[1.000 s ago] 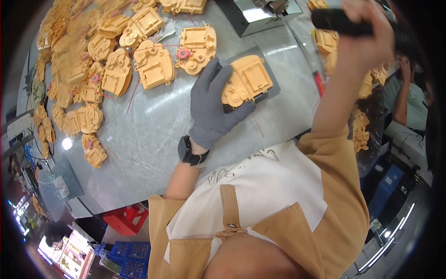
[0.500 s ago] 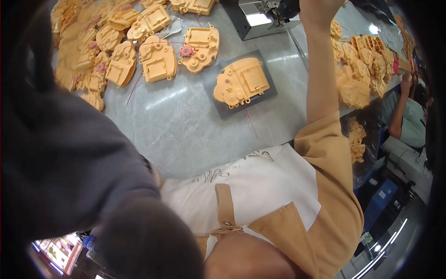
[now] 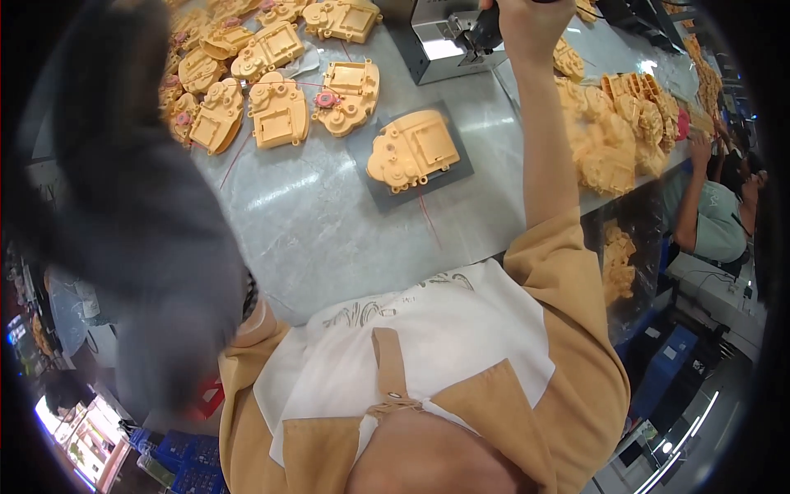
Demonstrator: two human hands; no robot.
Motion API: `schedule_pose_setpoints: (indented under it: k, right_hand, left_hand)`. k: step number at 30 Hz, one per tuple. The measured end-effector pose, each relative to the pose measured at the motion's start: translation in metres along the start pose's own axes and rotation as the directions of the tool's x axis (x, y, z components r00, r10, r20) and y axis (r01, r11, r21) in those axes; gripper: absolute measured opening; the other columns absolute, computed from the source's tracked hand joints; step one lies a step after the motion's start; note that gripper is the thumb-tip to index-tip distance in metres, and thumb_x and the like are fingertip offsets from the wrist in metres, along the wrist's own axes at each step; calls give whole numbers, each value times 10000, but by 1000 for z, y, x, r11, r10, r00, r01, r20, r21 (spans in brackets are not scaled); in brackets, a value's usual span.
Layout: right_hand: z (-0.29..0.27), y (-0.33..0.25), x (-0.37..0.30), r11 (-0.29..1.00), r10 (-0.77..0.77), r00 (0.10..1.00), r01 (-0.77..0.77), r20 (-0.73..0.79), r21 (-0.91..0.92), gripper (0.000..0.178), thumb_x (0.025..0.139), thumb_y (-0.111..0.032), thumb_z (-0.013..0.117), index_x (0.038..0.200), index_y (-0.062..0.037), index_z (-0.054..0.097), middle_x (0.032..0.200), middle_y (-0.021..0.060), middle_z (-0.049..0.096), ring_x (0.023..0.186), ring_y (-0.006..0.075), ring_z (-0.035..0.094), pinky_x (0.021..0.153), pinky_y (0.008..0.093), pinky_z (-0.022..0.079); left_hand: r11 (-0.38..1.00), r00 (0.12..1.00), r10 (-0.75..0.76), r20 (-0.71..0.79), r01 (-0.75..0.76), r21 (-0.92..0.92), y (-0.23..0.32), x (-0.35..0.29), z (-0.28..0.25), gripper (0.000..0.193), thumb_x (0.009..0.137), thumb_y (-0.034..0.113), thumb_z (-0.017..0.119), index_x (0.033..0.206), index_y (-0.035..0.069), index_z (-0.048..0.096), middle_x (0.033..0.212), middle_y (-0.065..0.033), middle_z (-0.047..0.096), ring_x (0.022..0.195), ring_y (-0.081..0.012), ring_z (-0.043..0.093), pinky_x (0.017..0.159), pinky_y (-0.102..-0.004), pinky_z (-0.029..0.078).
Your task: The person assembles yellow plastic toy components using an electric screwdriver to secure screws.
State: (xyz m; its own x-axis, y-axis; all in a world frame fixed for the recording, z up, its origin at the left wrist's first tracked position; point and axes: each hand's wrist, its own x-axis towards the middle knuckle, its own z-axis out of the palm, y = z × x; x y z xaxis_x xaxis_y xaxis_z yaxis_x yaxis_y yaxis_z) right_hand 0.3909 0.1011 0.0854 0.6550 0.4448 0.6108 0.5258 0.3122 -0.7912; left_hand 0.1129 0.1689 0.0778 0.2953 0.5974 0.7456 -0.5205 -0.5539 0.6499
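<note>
Left hand (image 3: pixel 156 222): blurred; cannot tell fingers' spread.
Right hand (image 3: pixel 533 29): fingers wrapped round black tool (image 3: pixel 486 31).
Yellow housing (image 3: pixel 424 142): on dark pad (image 3: pixel 383 200).
Red wire (image 3: pixel 429 221): trailing (could snag if brushed).

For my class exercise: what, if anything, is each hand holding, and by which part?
The right hand holds a dark tool; the picture's edge cuts off the exact grip. Whether the blurred left hand holds anything cannot be told.
</note>
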Motion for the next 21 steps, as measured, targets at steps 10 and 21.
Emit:
schedule_pose_setpoints:
  k: [10,21]
  right_hand:
    - [-41,-100,-90,780,-19,917,-236,399,579,537,788,29,470,1299,-2,311,632,66,459,503,169,485,589,356,458]
    - [-36,-107,-133,805,-98,783,-301,615,511,632,778,7,478,1350,-52,215,703,83,476,544,191,497,610,379,455]
  left_hand:
    - [675,899,-430,87,256,692,54,-143,72,864,638,350,813,1336,27,421,1329,-201,455,1198,-368,467,1001,-438,394]
    - [618,907,-418,53,242,748,13,-156,62,777,610,337,824,1281,129,492,1249,-125,501,1148,-343,491,967,-438,411]
